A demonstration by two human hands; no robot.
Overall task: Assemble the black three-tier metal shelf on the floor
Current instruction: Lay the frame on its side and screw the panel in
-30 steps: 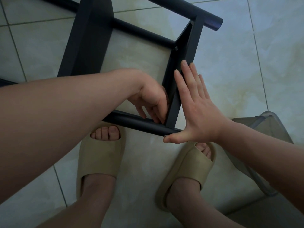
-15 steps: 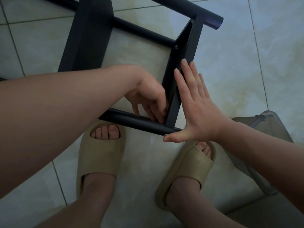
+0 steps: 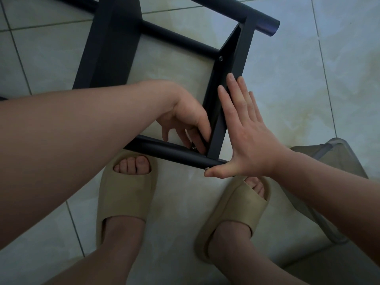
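The black metal shelf frame lies on the tiled floor, its round tubes joined to flat angled panels. My left hand reaches inside the near corner, fingers curled downward and pinching a small silver fastener where the near tube meets the side panel. My right hand lies flat, fingers straight, against the outer face of that side panel. Its thumb sits under the tube end, beside a small screw head.
My feet in beige slippers stand just below the near tube. A grey translucent plastic piece lies on the floor at the right. A wide black panel crosses the frame's upper left. Pale tiles surround it.
My left wrist has lifted slightly while its fingers keep working at the inner corner. My right hand stays pressed flat on the panel, and the frame has barely shifted.
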